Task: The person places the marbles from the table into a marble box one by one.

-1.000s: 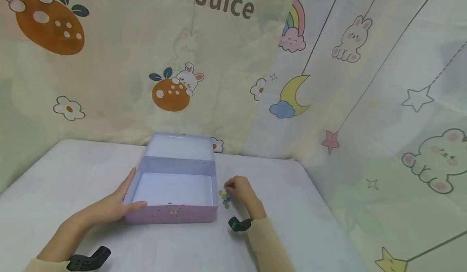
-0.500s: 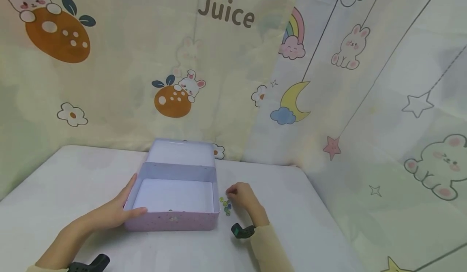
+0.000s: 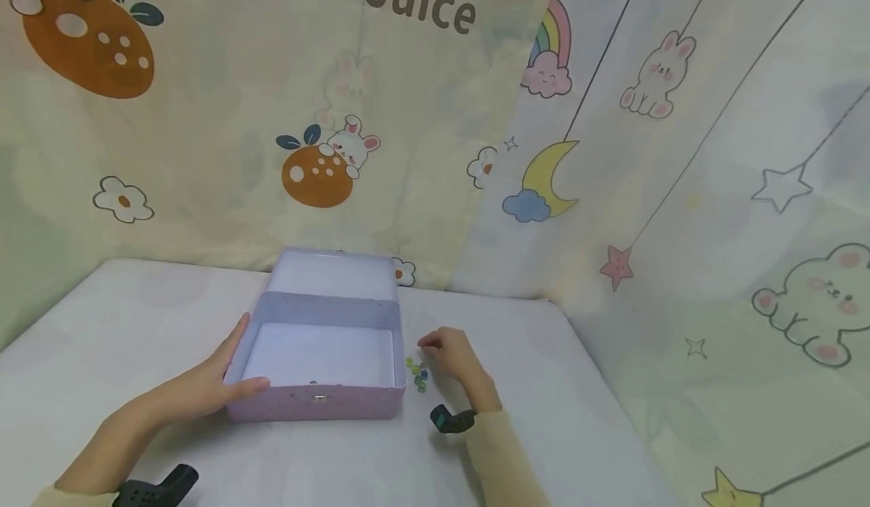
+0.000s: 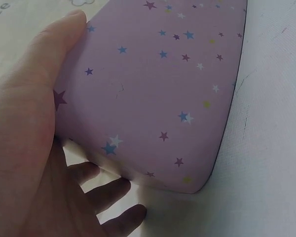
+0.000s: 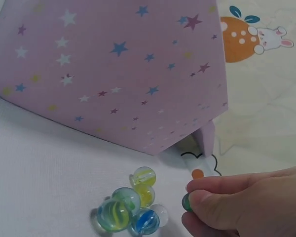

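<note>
A lilac tin box (image 3: 360,403) printed with small stars stands on the white table, its lid hinged back. My left hand (image 3: 197,394) grips its front left corner, thumb on the front wall and fingers along the left side. To the right of the box, my right hand (image 5: 246,202) pinches a green glass marble (image 5: 186,202) between thumb and fingertips. Beside that hand lie several clear marbles with coloured swirls, among them a large yellow-green marble (image 5: 114,214) and a blue marble (image 5: 145,221). A small greenish thing (image 3: 313,382) shows just over the front wall inside the box.
The lid (image 3: 340,271) leans back near the patterned curtain (image 3: 408,114) behind the table. A metal clasp (image 3: 320,398) sits on the box's front. The white tabletop (image 3: 326,462) extends in front of the box and to both sides.
The head view dips and comes back up slightly. Both hands keep their places, the left at the box and the right beside the marbles.
</note>
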{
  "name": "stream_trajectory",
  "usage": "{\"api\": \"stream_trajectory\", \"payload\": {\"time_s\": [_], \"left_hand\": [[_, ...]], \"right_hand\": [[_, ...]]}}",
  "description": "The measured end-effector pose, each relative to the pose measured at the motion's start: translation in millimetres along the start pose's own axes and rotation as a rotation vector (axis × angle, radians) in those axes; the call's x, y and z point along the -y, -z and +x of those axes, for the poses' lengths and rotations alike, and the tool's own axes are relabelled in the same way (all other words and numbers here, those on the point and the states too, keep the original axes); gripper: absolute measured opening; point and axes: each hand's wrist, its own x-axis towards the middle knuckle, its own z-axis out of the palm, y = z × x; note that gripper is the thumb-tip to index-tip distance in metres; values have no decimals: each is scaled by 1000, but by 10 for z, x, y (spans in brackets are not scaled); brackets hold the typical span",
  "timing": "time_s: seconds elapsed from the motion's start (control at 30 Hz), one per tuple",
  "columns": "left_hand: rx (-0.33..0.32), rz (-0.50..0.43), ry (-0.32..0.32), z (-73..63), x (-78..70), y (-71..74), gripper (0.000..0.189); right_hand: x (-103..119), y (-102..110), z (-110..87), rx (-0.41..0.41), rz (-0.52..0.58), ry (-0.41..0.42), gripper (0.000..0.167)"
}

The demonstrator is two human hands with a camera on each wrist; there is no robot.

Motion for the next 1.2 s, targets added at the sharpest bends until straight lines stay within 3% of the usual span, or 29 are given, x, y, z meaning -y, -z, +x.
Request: {"api": "stream_trajectory", "payload": {"time_s": [0.1, 0.27, 1.2], "left_hand": [[6, -6, -6, 28, 0, 14, 110], [13, -30, -12, 36, 3, 19, 110], [35, -19, 31, 69, 4, 27, 109]], "right_hand": [[12, 13, 15, 21, 66, -37, 14], [56, 24, 30, 31, 116, -12, 14], [114, 60, 69, 45, 182, -1, 16]]}}
